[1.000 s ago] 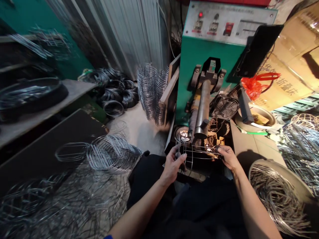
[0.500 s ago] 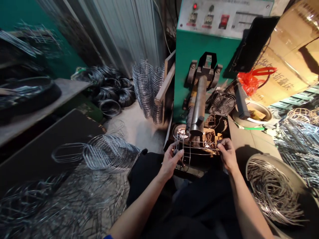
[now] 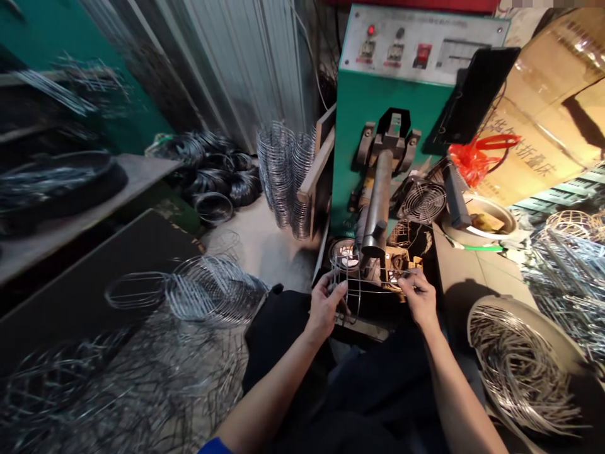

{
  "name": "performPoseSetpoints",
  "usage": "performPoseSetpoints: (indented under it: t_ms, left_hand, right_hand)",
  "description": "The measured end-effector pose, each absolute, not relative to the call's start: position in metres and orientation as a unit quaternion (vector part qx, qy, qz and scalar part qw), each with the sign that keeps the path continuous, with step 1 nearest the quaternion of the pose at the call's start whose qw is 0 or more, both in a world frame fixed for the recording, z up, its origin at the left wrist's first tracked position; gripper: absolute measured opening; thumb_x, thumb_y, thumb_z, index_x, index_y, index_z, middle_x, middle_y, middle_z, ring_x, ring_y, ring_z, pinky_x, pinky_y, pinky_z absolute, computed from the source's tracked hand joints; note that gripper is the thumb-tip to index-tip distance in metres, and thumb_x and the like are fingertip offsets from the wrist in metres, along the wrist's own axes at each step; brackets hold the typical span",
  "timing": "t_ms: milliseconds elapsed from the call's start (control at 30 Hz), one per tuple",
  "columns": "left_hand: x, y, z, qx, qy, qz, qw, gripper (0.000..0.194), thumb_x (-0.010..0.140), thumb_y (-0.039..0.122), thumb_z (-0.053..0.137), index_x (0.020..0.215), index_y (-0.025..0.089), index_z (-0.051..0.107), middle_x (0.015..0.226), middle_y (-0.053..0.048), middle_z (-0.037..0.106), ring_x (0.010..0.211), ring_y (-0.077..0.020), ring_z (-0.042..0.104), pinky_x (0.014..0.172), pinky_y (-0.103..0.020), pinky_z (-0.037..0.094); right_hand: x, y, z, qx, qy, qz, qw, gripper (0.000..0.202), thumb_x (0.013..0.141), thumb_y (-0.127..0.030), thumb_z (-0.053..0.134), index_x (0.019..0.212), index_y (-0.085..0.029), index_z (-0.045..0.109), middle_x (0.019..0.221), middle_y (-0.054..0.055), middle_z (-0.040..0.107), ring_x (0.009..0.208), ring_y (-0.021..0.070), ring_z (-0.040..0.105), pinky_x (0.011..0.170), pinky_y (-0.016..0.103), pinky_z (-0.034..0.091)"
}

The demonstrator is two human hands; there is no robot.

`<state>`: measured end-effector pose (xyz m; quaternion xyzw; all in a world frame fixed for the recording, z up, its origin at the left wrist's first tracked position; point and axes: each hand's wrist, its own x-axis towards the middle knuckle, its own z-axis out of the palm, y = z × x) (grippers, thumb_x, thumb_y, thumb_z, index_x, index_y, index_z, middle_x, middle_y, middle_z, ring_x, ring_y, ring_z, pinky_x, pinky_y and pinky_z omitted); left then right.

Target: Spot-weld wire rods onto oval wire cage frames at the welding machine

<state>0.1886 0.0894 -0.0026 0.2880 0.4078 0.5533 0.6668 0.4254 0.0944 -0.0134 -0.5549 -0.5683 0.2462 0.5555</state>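
Left hand (image 3: pixel 327 304) grips wire frame (image 3: pixel 373 291) at left. Right hand (image 3: pixel 420 297) pinches its right end, apparently for level support.

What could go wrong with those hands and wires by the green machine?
The left hand and right hand are bare and close to the metal arm, so they might get pinched. The wire frame looks thin, so it could bend or poke skin. Loose wires lie in a tangle at the left, so someone might trip.
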Motion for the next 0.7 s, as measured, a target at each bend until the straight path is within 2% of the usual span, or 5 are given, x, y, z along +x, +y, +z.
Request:
performPoseSetpoints:
  t_ms: [167,433,700]
  left_hand:
    - [0.190,0.100,-0.004,0.291,0.410,0.553,0.664,0.062,0.071,0.046,0.081,0.118,0.015,0.055,0.056,0.011,0.050,0.034,-0.0085,0.049,0.035,-0.022,0.045]
    - [0.191,0.111,-0.003,0.283,0.405,0.554,0.670,0.063,0.071,0.048,0.081,0.117,0.015,0.055,0.053,0.011,0.048,0.032,-0.0090,0.049,0.034,-0.020,0.041]
    - [0.194,0.116,0.003,0.291,0.398,0.553,0.672,0.061,0.072,0.046,0.080,0.118,0.015,0.054,0.059,0.008,0.056,0.034,-0.0085,0.051,0.035,-0.020,0.042]
  right_hand:
    - [0.427,0.105,-0.017,-0.567,-0.566,0.243,0.547,0.047,0.081,-0.050,0.071,0.054,-0.020,0.047,0.077,0.003,0.049,0.078,0.0206,0.047,0.074,0.034,0.038]
    - [0.428,0.119,-0.017,-0.562,-0.570,0.245,0.546,0.046,0.081,-0.049,0.071,0.055,-0.021,0.047,0.077,0.002,0.048,0.077,0.0203,0.046,0.073,0.034,0.036]
    - [0.433,0.124,-0.019,-0.557,-0.567,0.239,0.558,0.046,0.082,-0.046,0.072,0.054,-0.020,0.045,0.073,0.001,0.044,0.073,0.0185,0.042,0.068,0.032,0.034]
